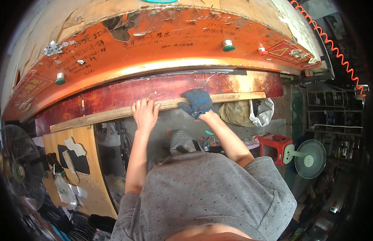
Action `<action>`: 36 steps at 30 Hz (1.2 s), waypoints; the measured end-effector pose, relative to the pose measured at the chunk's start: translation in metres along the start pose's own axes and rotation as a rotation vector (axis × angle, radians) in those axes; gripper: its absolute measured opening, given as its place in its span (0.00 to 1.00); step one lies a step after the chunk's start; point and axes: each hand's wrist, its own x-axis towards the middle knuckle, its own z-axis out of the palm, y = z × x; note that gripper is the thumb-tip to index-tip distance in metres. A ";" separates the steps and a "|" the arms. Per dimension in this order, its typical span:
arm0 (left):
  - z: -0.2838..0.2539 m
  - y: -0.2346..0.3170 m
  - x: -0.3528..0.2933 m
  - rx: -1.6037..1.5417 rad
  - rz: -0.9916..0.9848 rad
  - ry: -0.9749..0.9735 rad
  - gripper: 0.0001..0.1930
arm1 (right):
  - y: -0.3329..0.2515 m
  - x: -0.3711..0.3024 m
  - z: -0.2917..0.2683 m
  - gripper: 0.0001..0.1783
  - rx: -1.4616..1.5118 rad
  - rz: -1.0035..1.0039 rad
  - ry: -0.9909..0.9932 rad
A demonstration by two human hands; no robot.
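A long wooden strip (110, 114) runs along the near edge of a dark red board (126, 91), which lies under the orange front of a large machine. My bare left hand (145, 112) lies over the strip, fingers stretched slightly apart across its top. To the right of it, my right hand (198, 102) wears a dark blue knitted glove. Its fingers reach over the strip and its thumb sits on the near side, gripping it. Whatever lies beneath both palms is hidden.
The orange machine front (162, 44) carries green and red buttons. At left, a wooden table (88, 144) holds cut pieces beside a black fan (18, 170). At right are a red stool (271, 140), a green fan (310, 159), a sack (236, 112) and a coiled red hose (335, 48).
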 end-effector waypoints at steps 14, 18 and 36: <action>-0.009 -0.011 -0.018 -0.043 0.044 -0.025 0.19 | -0.011 -0.007 0.021 0.12 -0.119 0.002 -0.077; -0.017 0.002 -0.054 -0.057 0.010 -0.067 0.18 | -0.034 -0.034 0.005 0.21 -0.081 0.159 -0.190; -0.041 0.064 -0.255 -0.105 -0.057 0.313 0.11 | -0.097 0.017 -0.028 0.53 -0.001 0.579 -0.119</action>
